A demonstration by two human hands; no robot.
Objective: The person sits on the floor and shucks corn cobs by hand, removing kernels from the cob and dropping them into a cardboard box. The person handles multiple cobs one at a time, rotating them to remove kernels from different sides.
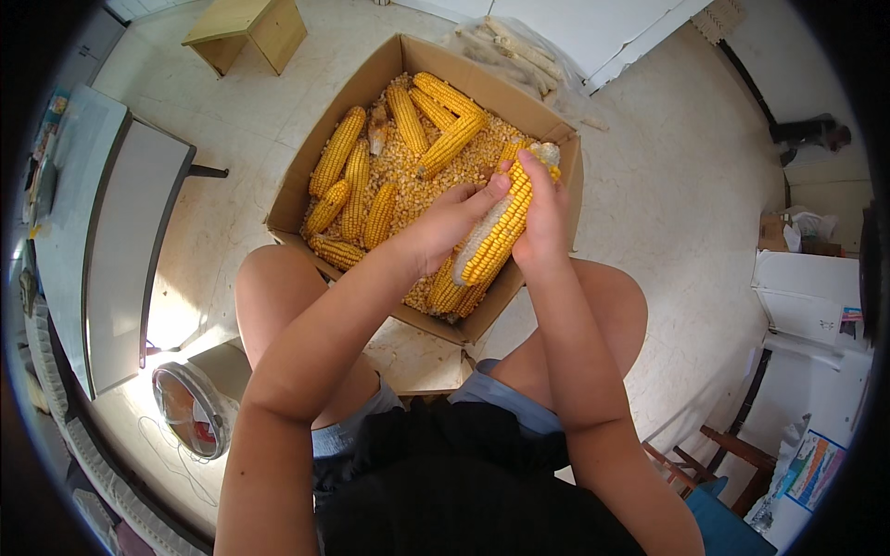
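Both my hands are on one partly shelled ear of corn point(497, 236), tilted above the right side of a cardboard box point(480, 69). A pale strip of bare cob runs along its left side, while yellow kernels cover the rest. My right hand point(546, 215) wraps the ear from the right. From the left, my left hand point(462, 215) grips it, with the thumb pressed near the upper end. Loose kernels point(407, 191) fill the box beneath. Several whole ears lie on them, among them one at the left wall point(337, 151) and one near the middle point(452, 144).
Bare cobs fill a clear plastic bag point(518, 55) behind the box. A wooden stool point(243, 31) stands at the far left, a folding table point(132, 243) nearer. By my left leg is a trash bin point(198, 399). My knees flank the box's near side.
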